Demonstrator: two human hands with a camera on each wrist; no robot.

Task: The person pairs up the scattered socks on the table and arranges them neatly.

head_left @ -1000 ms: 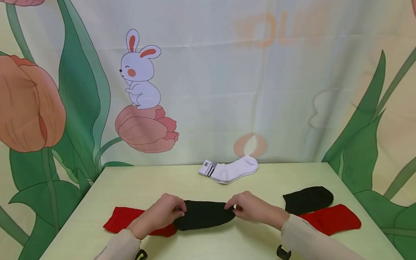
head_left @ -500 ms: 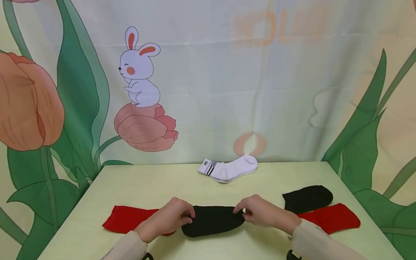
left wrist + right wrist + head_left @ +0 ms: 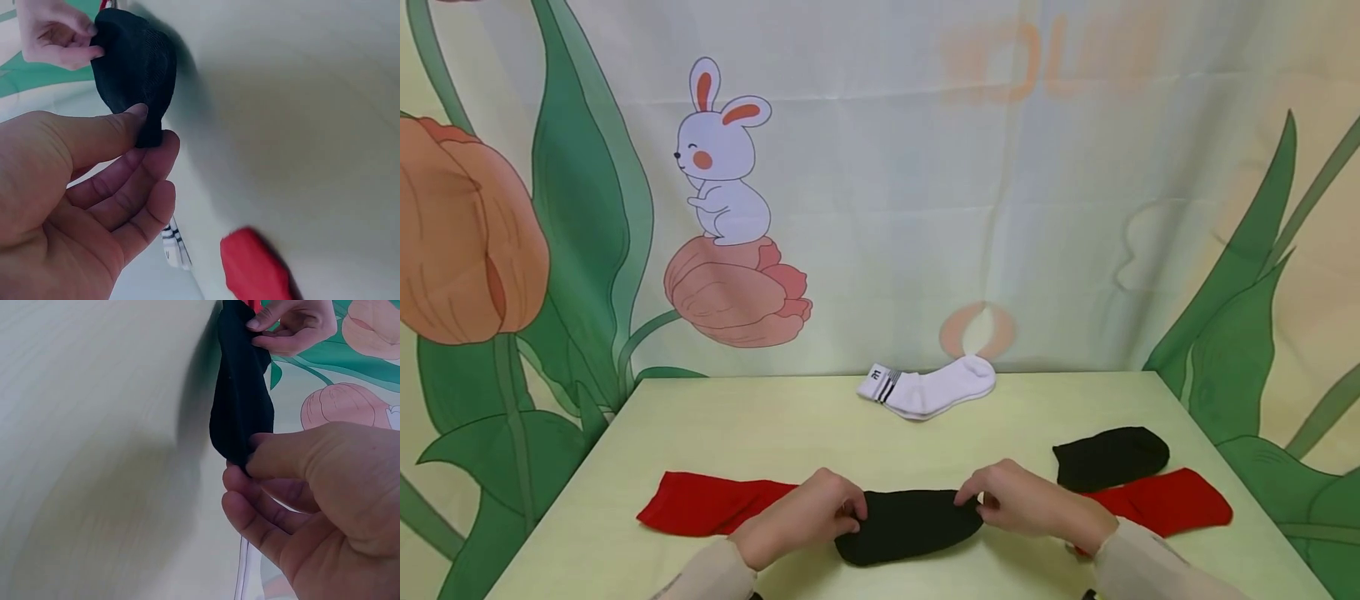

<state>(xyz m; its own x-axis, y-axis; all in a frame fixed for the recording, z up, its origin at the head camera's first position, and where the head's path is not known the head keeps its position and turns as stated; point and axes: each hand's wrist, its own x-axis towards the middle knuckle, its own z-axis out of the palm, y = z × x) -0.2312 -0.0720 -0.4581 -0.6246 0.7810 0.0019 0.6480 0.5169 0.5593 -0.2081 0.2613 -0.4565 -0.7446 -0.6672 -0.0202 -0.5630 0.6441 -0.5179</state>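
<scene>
I see L hand [image 3: 816, 512] & R hand [image 3: 1018, 500] pinching black sock [image 3: 917, 527]. Gap betw. it & white socks [image 3: 932, 393] nr far table edge [image 3: 760, 382].

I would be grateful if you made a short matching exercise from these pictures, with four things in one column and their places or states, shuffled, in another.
Things
1. Left hand
2. White socks
3. Rabbit
4. Unheld black sock

Places or states
A. Pictured on the backdrop
B. Lying on the right side of the table, next to a red sock
C. Pinching one end of the held black sock
D. Lying near the far edge of the table

Pairs: 1-C, 2-D, 3-A, 4-B
</scene>
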